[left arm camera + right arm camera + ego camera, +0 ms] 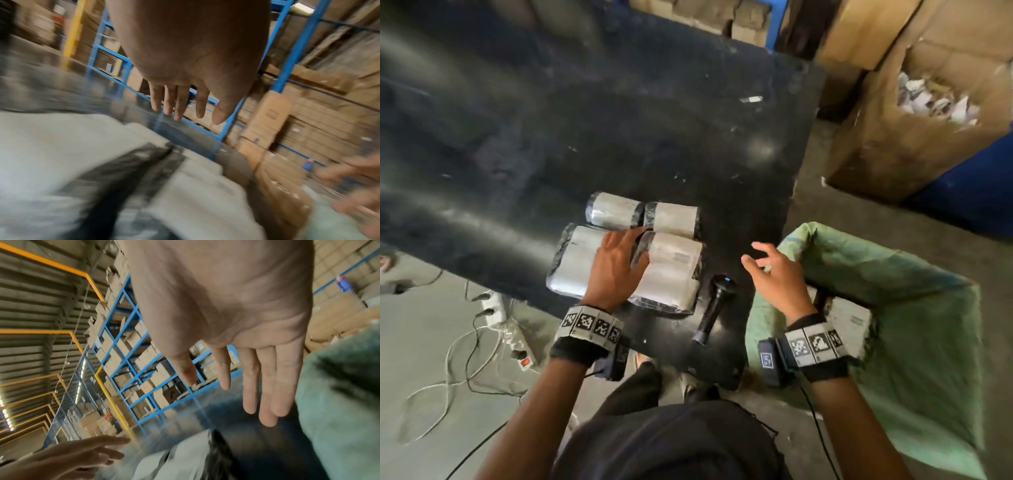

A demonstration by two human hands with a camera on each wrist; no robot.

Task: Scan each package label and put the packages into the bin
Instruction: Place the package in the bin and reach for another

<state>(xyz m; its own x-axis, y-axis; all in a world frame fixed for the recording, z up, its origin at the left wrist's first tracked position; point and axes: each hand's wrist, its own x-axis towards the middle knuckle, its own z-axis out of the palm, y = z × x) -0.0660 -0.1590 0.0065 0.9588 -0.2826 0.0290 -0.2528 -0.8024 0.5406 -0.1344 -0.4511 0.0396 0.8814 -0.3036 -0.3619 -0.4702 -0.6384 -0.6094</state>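
Packages: four wrapped grey packages [619, 253] are lying grouped near the front of the black surface [551, 137]; one more package [849, 318] is sitting inside the green bin [893, 274] at the right. Left hand [616, 267] is hovering over the two nearest, fingers straight, gripping nothing. Right hand [777, 274] is hanging between surface and bin, fingers spread, empty. Scanner [714, 308] is lying beside the packages.

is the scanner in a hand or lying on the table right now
Lying on the table. The black scanner rests flat between the packages and the green bin; the left hand and right hand are both open, off it.
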